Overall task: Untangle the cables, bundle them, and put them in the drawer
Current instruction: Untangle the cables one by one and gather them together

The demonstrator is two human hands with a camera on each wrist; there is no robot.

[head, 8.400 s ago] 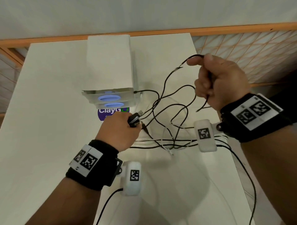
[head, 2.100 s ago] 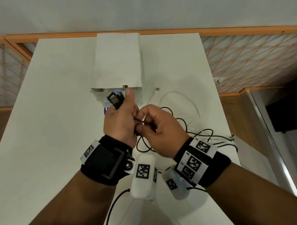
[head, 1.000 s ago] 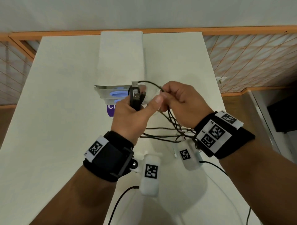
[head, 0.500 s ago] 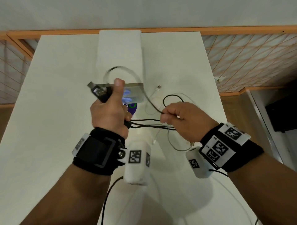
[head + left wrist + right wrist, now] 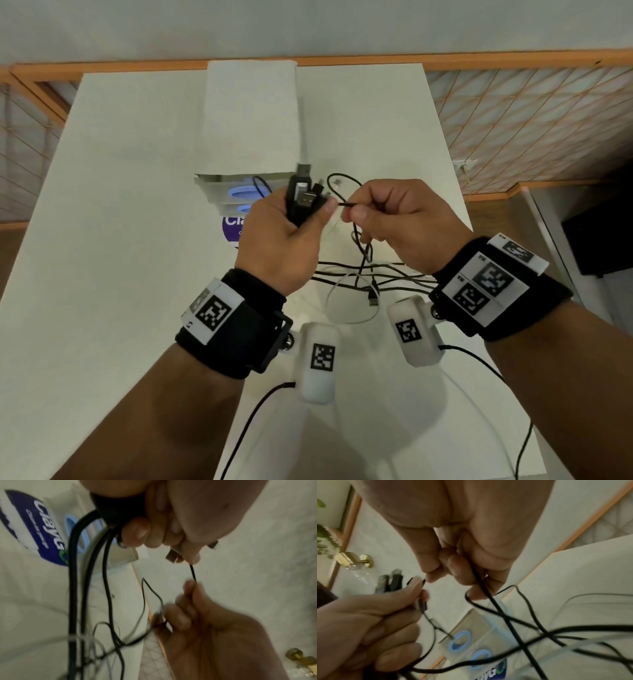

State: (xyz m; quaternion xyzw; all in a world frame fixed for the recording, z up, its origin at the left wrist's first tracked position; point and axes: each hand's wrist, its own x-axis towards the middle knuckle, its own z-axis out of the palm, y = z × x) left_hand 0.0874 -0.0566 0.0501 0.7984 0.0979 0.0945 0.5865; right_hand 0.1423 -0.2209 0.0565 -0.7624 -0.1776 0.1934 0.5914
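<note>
Now the left hand (image 5: 284, 236) holds a bunch of plug ends (image 5: 303, 197) above the tabletop (image 5: 120, 240); the right hand (image 5: 397, 219) pinches one thin black cable (image 5: 346, 204) beside it; pull that strand slowly so no knot tightens; loose cables (image 5: 363, 277) lie between the wrists; the drawer box (image 5: 250, 120) stands just behind; the right edge is near, the left side has more room.

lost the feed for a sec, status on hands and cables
Left hand gripping gathered black cable plugs. Right hand pinching a thin black cable beside them. Loose cables tangled on table; drawer unit behind, nothing stowed yet.
</note>
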